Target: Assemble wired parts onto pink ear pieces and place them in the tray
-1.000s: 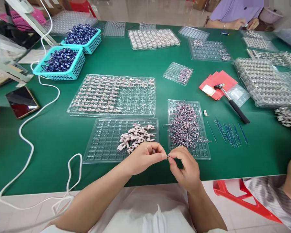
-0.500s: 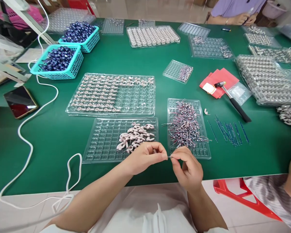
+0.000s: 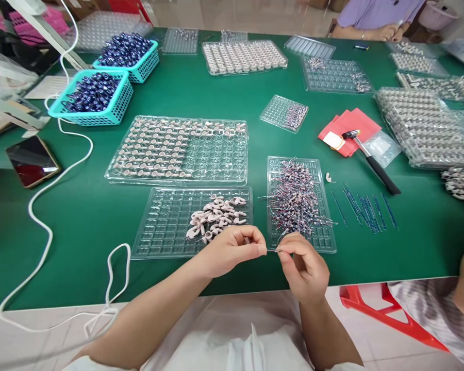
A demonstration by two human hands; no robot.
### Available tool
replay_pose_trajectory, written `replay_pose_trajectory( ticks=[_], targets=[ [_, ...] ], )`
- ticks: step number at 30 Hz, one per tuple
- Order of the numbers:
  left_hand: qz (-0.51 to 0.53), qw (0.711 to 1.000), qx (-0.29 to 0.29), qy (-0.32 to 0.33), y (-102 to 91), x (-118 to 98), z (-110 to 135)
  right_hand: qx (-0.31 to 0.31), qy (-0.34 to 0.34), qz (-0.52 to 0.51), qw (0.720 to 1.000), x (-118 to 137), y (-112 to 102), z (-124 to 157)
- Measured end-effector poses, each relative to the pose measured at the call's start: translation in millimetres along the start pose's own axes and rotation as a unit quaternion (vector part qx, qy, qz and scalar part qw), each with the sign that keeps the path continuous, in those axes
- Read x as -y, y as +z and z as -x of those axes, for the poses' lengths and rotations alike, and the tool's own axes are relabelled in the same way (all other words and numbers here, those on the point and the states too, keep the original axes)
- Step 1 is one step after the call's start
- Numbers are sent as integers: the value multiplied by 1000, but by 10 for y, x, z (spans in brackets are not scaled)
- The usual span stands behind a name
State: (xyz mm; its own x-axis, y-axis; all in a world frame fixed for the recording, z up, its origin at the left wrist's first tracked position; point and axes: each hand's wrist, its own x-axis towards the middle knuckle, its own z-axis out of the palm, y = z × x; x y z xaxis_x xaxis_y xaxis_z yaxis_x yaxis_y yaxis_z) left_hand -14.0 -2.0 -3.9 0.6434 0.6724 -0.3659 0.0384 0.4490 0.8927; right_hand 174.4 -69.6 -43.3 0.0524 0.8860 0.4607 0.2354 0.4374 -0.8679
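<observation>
My left hand is closed in a pinch, with a bit of a pale earbud housing showing between its fingers; most of the piece is hidden. A thin wire runs from those fingertips to my right hand, whose thumb and forefinger are pinched on its other end. Just beyond my left hand, a pile of pale earbud housings lies on a clear plastic tray. Past my right hand, a second clear tray bears a heap of small parts with reddish and bluish wire leads.
Farther back lies a tray partly filled with earbud pieces. Blue baskets of dark blue parts, a phone and a white cable are at left. A hammer-like tool and thin blue strips lie at right.
My right hand has shifted slightly right, away from my left hand, and more of the thin wire shows between them. My left hand has stayed in place.
</observation>
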Motion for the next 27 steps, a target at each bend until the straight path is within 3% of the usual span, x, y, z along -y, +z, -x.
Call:
replay_pose_trajectory(
  ticks=[9, 16, 21, 27],
  targets=[
    [-32, 999, 1, 11, -10, -54, 41, -12, 23, -9, 1000, -2, -3, -1],
    [20, 999, 23, 21, -63, 77, 35, -44, 24, -13, 999, -47, 0, 32],
    [-74, 992, -7, 99, 0, 170, 9, -63, 31, -21, 997, -62, 4, 48],
    [-183, 963, -81, 180, 74, 244, -3, -55, 18, -3, 998, -59, 4, 44]
  ],
)
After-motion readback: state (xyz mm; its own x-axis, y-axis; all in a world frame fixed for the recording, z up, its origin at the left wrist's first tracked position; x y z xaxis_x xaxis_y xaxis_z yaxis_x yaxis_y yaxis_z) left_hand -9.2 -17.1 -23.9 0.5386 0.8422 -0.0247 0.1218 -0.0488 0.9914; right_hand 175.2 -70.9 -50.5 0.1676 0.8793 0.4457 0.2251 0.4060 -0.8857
